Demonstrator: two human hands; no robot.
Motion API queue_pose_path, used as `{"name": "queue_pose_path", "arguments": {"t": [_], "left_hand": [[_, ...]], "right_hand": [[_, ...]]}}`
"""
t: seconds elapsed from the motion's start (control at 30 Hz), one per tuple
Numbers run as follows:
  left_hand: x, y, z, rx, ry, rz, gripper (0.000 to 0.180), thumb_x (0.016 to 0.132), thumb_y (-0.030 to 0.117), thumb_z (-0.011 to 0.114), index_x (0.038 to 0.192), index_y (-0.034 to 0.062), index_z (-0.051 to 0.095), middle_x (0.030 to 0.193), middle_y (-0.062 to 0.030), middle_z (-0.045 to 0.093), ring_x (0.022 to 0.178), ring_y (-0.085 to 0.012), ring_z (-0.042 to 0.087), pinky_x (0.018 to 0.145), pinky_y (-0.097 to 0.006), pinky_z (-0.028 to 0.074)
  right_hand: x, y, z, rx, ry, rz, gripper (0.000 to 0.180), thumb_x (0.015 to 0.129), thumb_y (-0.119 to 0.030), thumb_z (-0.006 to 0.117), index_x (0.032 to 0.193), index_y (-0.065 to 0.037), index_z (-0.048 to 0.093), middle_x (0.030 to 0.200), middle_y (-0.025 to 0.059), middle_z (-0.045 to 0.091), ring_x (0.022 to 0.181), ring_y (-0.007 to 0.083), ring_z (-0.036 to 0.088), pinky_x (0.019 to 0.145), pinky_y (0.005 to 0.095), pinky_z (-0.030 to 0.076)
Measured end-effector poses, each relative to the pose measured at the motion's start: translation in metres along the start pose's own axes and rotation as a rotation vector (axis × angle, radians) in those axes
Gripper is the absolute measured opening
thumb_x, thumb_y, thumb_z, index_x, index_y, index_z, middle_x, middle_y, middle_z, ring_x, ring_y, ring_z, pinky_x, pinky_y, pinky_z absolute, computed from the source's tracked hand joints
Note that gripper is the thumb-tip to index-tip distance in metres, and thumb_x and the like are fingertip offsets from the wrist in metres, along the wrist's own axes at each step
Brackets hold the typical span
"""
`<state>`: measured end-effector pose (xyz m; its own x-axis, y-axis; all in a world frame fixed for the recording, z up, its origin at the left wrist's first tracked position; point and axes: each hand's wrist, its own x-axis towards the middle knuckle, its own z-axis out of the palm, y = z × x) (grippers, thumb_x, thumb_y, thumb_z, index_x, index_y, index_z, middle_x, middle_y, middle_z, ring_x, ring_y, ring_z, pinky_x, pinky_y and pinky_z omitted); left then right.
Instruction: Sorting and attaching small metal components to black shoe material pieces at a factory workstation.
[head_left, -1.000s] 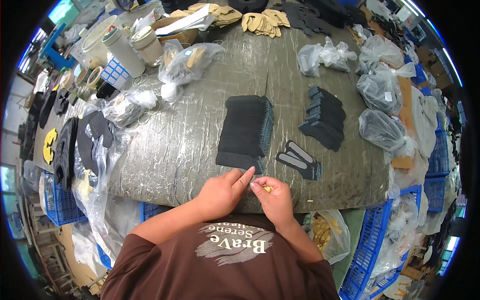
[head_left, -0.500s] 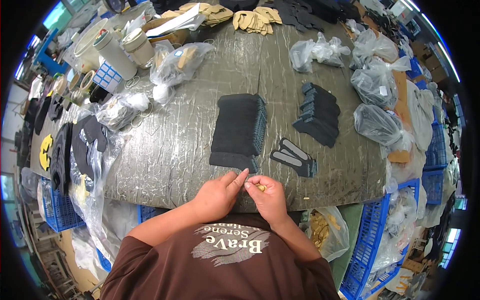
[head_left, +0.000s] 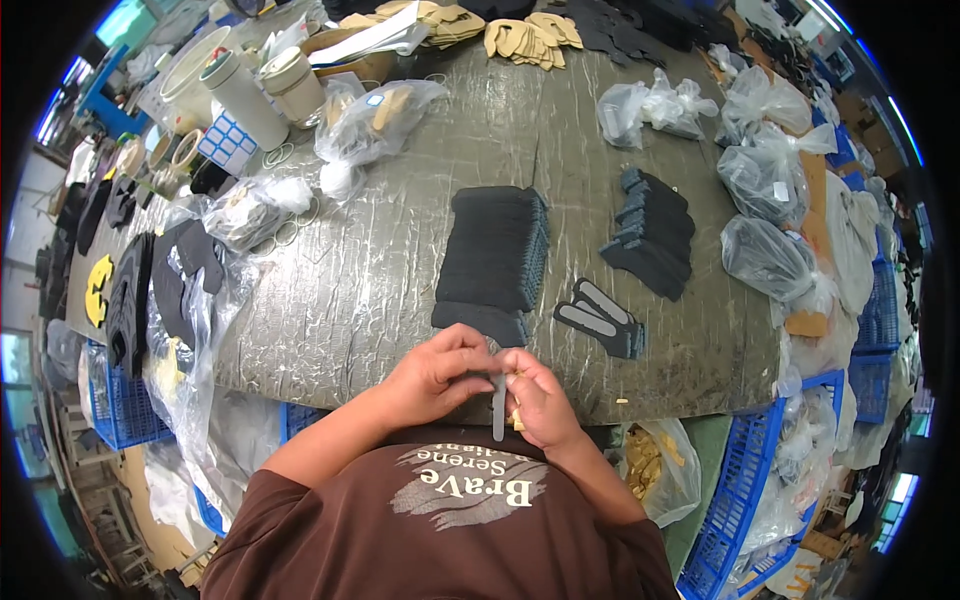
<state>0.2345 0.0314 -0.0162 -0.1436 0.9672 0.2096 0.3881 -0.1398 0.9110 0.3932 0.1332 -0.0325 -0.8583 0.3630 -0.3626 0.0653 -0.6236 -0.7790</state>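
A narrow grey strip [head_left: 499,412] with a rounded end hangs between my two hands, just over the table's near edge. My right hand [head_left: 543,402] is closed, pinching the strip near its upper end, with small yellowish pieces [head_left: 516,416] tucked under its fingers. Thumb and bent fingers of my left hand [head_left: 432,378] meet at the strip's upper part, where the fingertips overlap and partly hide it. Beyond my hands lies a long overlapping stack of black fabric pieces [head_left: 490,250]. To its right are black pieces bearing grey strips [head_left: 598,318].
Another black stack [head_left: 652,235] lies further right. Clear plastic bags [head_left: 765,185] line the right side, with a blue crate [head_left: 735,500] below. A bottle [head_left: 245,100], a lidded jar [head_left: 293,88] and bags stand at the left. Beige cut pieces [head_left: 532,40] lie at the back.
The grey strip has come into view, hanging down between my hands. My left hand has lifted its fingers off the stack's near end and bent them. The whole view has shifted slightly.
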Motion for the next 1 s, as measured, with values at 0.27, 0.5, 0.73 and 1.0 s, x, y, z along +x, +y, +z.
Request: {"name": "queue_pose_path", "arguments": {"t": [0.27, 0.5, 0.73, 1.0], "left_hand": [[0.002, -0.003, 0.003, 0.048, 0.024, 0.015, 0.019, 0.073, 0.002, 0.070, 0.089, 0.0070, 0.061, 0.094, -0.0074, 0.058, 0.084, -0.0249, 0.060, 0.071, -0.031, 0.050], [0.000, -0.032, -0.015, -0.191, 0.302, -0.617, 0.005, 0.085, 0.002, 0.059, 0.084, 0.0030, 0.055, 0.075, -0.0005, 0.057, 0.065, -0.0082, 0.054, 0.058, -0.021, 0.043], [0.005, -0.036, -0.034, -0.293, 0.396, -0.773, 0.004, 0.084, 0.004, 0.062, 0.082, 0.0025, 0.059, 0.067, 0.0010, 0.057, 0.052, -0.0050, 0.049, 0.046, -0.019, 0.036], [-0.004, -0.032, -0.048, -0.226, 0.384, -0.819, 0.004, 0.081, 0.003, 0.064, 0.080, 0.0009, 0.061, 0.064, 0.0012, 0.057, 0.051, -0.0051, 0.049, 0.047, -0.020, 0.039]], "right_hand": [[0.005, 0.001, 0.003, -0.023, -0.003, 0.050, 0.009, 0.088, -0.003, 0.040, 0.086, -0.008, 0.048, 0.077, 0.0015, 0.052, 0.058, 0.0036, 0.040, 0.050, 0.0181, 0.033], [0.017, -0.017, -0.031, 0.583, 0.199, -0.196, 0.006, 0.090, -0.005, 0.041, 0.088, -0.007, 0.047, 0.072, 0.0020, 0.051, 0.053, 0.0068, 0.039, 0.047, 0.0215, 0.030], [0.024, -0.021, -0.016, -1.274, 0.378, -0.865, 0.011, 0.075, -0.012, 0.068, 0.082, -0.004, 0.062, 0.067, 0.0070, 0.051, 0.061, 0.0245, 0.053, 0.055, 0.0325, 0.045], [0.007, 0.009, -0.018, -1.615, 0.183, -0.763, 0.021, 0.074, -0.007, 0.064, 0.094, -0.007, 0.066, 0.067, 0.0056, 0.046, 0.060, 0.0222, 0.052, 0.050, 0.0356, 0.044]]}}
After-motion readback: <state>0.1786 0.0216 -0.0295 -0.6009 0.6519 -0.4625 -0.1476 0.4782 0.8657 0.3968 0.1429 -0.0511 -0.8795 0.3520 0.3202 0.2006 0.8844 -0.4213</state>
